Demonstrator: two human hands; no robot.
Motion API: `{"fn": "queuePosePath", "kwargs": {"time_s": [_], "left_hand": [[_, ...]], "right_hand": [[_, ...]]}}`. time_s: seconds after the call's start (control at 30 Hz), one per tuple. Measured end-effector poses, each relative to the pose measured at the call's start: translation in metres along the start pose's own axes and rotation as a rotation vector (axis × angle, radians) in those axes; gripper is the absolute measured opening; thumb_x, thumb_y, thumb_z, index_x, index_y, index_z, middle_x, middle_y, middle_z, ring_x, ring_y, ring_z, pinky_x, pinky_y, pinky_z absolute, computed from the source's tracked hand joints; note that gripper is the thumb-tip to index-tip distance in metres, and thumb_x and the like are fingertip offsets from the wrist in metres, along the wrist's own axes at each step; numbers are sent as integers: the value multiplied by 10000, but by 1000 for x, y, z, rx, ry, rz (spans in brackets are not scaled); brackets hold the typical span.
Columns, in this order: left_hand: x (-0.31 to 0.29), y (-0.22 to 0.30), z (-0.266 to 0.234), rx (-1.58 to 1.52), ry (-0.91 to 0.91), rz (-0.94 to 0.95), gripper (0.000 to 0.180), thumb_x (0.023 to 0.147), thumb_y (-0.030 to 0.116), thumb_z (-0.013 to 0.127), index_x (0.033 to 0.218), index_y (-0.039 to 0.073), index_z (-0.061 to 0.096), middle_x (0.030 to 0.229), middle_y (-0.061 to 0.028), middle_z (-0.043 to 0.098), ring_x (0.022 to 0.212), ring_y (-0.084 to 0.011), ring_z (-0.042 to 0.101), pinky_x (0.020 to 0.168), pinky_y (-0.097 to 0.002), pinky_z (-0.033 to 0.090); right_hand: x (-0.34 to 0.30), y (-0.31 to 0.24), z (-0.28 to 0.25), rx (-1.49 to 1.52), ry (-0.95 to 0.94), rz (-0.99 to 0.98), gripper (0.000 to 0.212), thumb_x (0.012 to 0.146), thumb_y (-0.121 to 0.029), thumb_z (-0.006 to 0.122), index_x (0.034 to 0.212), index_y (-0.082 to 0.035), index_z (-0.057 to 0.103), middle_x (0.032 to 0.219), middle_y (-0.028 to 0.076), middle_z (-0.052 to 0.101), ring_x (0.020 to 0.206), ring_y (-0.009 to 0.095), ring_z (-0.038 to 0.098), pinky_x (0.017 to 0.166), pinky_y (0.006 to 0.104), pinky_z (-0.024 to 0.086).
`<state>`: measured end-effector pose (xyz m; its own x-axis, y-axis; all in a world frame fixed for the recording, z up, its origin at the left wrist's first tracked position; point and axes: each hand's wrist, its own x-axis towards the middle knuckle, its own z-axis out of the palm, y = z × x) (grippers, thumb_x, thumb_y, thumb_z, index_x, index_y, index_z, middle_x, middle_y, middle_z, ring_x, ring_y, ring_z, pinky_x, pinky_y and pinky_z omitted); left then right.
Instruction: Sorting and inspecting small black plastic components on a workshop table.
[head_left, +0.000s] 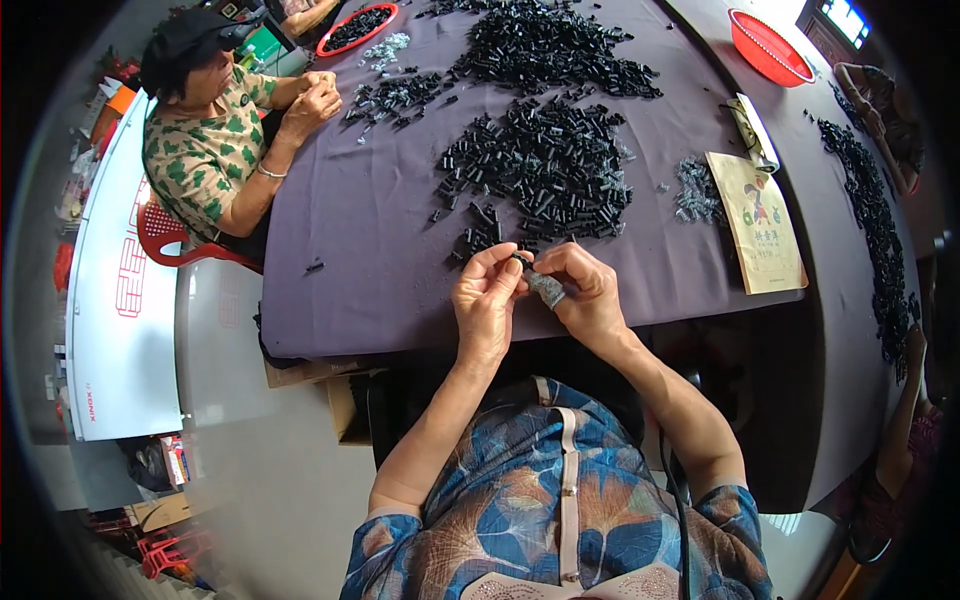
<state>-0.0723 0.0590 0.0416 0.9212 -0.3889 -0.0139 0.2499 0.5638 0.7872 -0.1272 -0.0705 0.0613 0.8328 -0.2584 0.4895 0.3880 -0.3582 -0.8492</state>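
Note:
Over the near edge of the table, my left hand [485, 305] and my right hand [592, 300] meet with fingertips almost touching. Between them is a small black plastic piece [521, 260], pinched by the left thumb and forefinger. The right fingers close on its other side, partly hiding it. A speckled grey patch [546, 289] shows at the right hand's fingers; whether it is a finger wrap or held bits, I cannot make out. Just beyond the hands lies a heap of short black plastic pieces [535, 170], with more heaped behind it.
A small pile of clear pieces [697, 190] sits right of the heap, beside a printed tan paper bag [757, 225]. Red baskets [770, 50] stand farther back. At left sits a person in a patterned shirt [205, 150], hands together; other people work along the right side.

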Motion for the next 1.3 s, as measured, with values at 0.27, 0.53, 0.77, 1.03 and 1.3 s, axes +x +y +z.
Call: {"fn": "queuePosePath", "kwargs": {"time_s": [0.27, 0.53, 0.77, 1.03, 1.3], "left_hand": [[-2, -1, -1, 85, -45, 22, 172, 902, 9, 597, 1072, 30, 613, 927, -63, 672, 696, -66, 566, 642, -197, 472], [-2, 0, 4, 84, -3, -19, 166, 900, 17, 605, 1066, 32, 611, 914, -69, 676, 670, -68, 560, 619, -197, 469], [3, 5, 3, 115, -36, -36, 180, 899, 19, 607, 1079, 33, 605, 919, -74, 672, 668, -68, 557, 607, -198, 470], [2, 3, -2, 78, -90, -69, 201, 896, 11, 606, 1095, 33, 600, 922, -79, 669, 655, -63, 552, 600, -195, 473], [0, 5, -11, -16, -116, -136, 223, 879, 11, 623, 1100, 41, 611, 911, -75, 667, 633, -78, 561, 562, -197, 463]], "right_hand": [[-3, -5, 1, -159, -18, -112, 220, 699, 58, 691, 882, -31, 607, 881, 115, 609, 786, 292, 637, 651, 339, 517], [-2, -5, -2, -271, -26, -248, 267, 660, 59, 687, 884, -55, 598, 875, 90, 600, 761, 271, 623, 628, 338, 515], [2, -3, -2, -320, -41, -260, 302, 627, 62, 678, 892, -62, 606, 878, 75, 600, 766, 255, 625, 631, 333, 524], [0, -5, -2, -340, -34, -263, 285, 642, 50, 689, 889, -67, 606, 868, 72, 598, 748, 247, 623, 618, 330, 517], [-5, 0, -3, -143, -57, -80, 251, 719, 18, 727, 924, -11, 584, 861, 96, 612, 714, 235, 642, 605, 307, 515]]}}
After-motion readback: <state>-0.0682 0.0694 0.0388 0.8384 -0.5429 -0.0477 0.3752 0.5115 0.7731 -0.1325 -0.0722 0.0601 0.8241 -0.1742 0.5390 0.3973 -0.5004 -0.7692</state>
